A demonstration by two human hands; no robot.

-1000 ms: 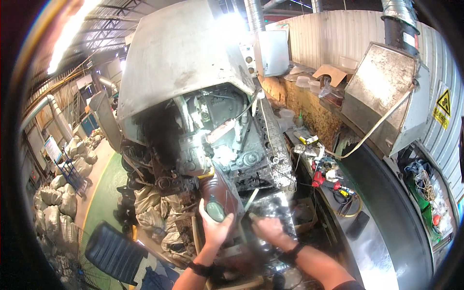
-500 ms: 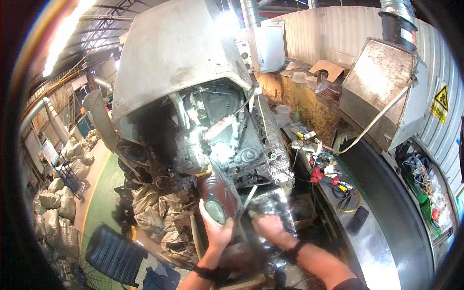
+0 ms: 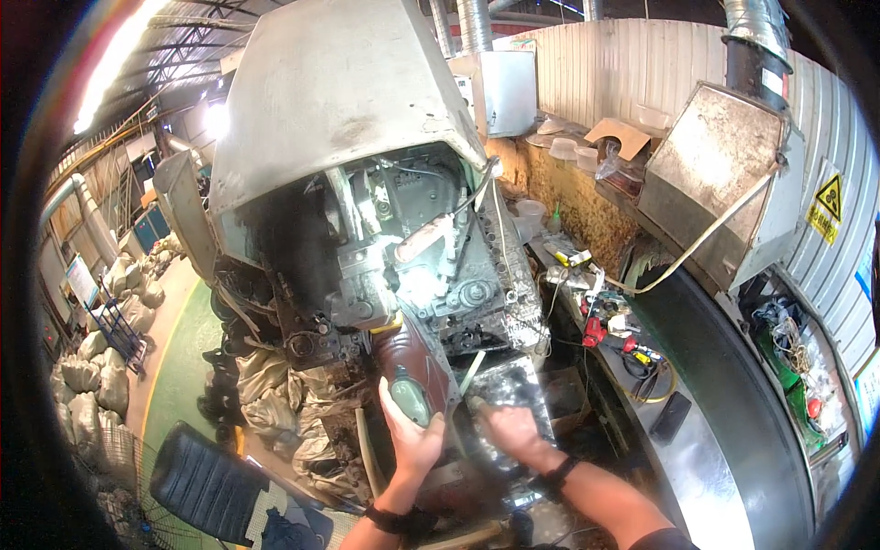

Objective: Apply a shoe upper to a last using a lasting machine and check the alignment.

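Observation:
My left hand (image 3: pixel 417 446) is wrapped round the near end of a dark brown, ribbed, shoe-shaped piece (image 3: pixel 412 353). A grey-green block (image 3: pixel 409 400) shows in its near end, against my fingers. The far end reaches up to the opening of a big machine (image 3: pixel 431 243), beside a yellow part (image 3: pixel 389 325). To the right, my right hand (image 3: pixel 510 429) is closed over a shiny dark metal surface (image 3: pixel 527 390); what it holds, if anything, is hidden. A pale stick (image 3: pixel 473 371) stands up just beyond its fingers.
A large grey hood (image 3: pixel 339 82) covers the machine. On the right run a metal ledge (image 3: pixel 687 449) with red tools (image 3: pixel 596 332) and a black phone-like slab (image 3: pixel 674 417), then a dark belt (image 3: pixel 715 367). Sacks (image 3: pixel 270 403) and a black chair (image 3: pixel 206 481) stand at left.
The view has shifted slightly, so the surroundings sit a little differently in it. Both hands and the brown piece keep nearly the same positions.

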